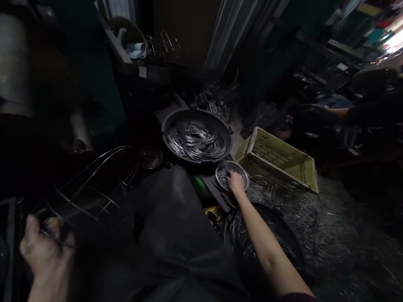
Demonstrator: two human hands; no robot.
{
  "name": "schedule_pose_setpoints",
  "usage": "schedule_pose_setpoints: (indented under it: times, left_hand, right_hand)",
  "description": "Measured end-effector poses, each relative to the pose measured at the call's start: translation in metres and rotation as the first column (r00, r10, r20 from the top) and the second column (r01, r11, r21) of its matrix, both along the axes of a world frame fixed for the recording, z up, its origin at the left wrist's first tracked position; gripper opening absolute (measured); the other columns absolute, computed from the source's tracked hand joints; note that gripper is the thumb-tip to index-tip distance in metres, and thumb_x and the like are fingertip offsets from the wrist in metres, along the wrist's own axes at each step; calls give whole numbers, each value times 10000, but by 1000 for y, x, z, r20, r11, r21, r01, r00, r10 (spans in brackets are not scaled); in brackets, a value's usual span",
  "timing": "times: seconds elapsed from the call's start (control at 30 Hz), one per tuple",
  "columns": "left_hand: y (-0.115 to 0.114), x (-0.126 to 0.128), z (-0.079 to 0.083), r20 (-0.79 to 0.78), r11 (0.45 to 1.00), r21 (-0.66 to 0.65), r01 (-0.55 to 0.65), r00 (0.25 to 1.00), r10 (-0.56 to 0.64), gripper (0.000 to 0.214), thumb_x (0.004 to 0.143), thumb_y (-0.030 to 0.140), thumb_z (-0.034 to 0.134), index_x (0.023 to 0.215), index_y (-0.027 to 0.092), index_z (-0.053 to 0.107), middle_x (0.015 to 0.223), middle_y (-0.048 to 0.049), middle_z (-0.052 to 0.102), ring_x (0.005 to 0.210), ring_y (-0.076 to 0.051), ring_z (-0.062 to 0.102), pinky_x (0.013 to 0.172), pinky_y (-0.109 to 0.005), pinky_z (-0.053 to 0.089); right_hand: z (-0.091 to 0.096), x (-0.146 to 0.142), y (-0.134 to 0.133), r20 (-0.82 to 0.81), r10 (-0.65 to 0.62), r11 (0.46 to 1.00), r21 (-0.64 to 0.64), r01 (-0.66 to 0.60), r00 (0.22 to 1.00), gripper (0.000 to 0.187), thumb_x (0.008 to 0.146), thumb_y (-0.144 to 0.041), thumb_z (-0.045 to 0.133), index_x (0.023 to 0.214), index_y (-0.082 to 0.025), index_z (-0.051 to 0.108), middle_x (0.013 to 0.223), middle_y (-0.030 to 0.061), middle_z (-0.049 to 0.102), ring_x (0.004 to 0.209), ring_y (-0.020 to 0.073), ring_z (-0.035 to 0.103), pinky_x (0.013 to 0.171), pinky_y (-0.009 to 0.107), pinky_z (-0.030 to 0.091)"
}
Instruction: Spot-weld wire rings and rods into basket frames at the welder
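While my left hand (45,249) at lower left is closed on a bundle of thin wire rods (85,194) that fan up and right, my right hand (236,181) reaches to centre frame and dips its fingers into a small metal bowl (231,175); whether they grip anything I cannot tell. My worry: the long rods could snag the dark cloth (170,236) over my lap, or the outstretched arm could tip the bowl off its ledge. Just above it sits a large dark pan (196,140) of wire rings. Right of that lies a yellow crate (282,160) on a wire-littered floor (325,228). At upper right another person's arm (338,111) works in the dim, cluttered workshop.
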State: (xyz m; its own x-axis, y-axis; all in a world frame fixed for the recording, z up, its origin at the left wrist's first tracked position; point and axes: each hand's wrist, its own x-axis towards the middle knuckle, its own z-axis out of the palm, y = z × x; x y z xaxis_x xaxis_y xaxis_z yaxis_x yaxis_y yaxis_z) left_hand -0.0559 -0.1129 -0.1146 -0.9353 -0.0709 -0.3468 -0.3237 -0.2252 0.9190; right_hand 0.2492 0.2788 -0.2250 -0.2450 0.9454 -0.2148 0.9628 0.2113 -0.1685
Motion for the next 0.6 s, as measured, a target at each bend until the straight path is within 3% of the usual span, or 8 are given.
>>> schedule_pose_setpoints:
  times: [0.2,0.3,0.37,0.43,0.5,0.53,0.6]
  left_hand:
    - [3,-6,-15,-189,987,140,-82,976,108,251,821,267,503,607,176,410,454,68,294,389,-74,236,364,-172,221]
    - [2,-2,-14,-187,983,129,-129,970,152,241,806,335,526,649,180,427,472,77,324,388,-70,257,355,-172,204]
    - [-1,1,-13,-167,979,110,-172,968,189,269,772,395,562,668,180,438,475,80,354,389,-67,285,355,-174,196]
    - [-5,2,-13,-151,969,122,-215,961,232,316,723,452,612,698,172,469,494,83,370,397,-52,302,368,-167,203]
    - [-9,-2,-15,-171,962,174,-212,955,241,357,698,491,640,754,161,517,511,87,359,395,-32,271,370,-156,185]
    - [-11,-5,-16,-195,961,197,-195,953,233,366,705,501,638,781,157,537,508,90,338,392,-27,245,367,-154,168]
    - [-16,-7,-16,-239,960,225,-168,946,221,366,730,506,624,803,152,560,498,93,298,391,-26,207,361,-152,142]
  right_hand:
    - [25,14,2,11,-53,992,112,52,999,278,831,-165,521,1064,-114,663,1087,176,639,1008,238,580,840,291,401]
    - [44,5,-15,-49,-44,983,175,52,998,298,823,-208,521,1053,-87,665,1058,188,651,965,251,597,810,307,425]
    - [55,-16,-35,-181,2,979,200,35,983,341,817,-308,533,1032,-81,668,1007,176,670,915,256,611,782,326,445]
    - [64,-49,-62,-465,50,990,143,19,884,376,756,-422,589,936,-109,693,913,130,694,827,239,622,736,322,461]
    - [75,-93,-99,-741,9,997,-45,-64,671,391,651,-487,667,814,-134,703,791,82,696,710,202,612,666,299,464]
    - [82,-117,-120,-818,-50,977,-160,-144,573,394,611,-493,697,783,-138,702,743,64,687,658,179,598,629,284,457]
    - [100,-163,-167,-865,-170,881,-348,-320,472,392,586,-476,727,788,-142,702,686,35,666,584,134,562,567,251,435]
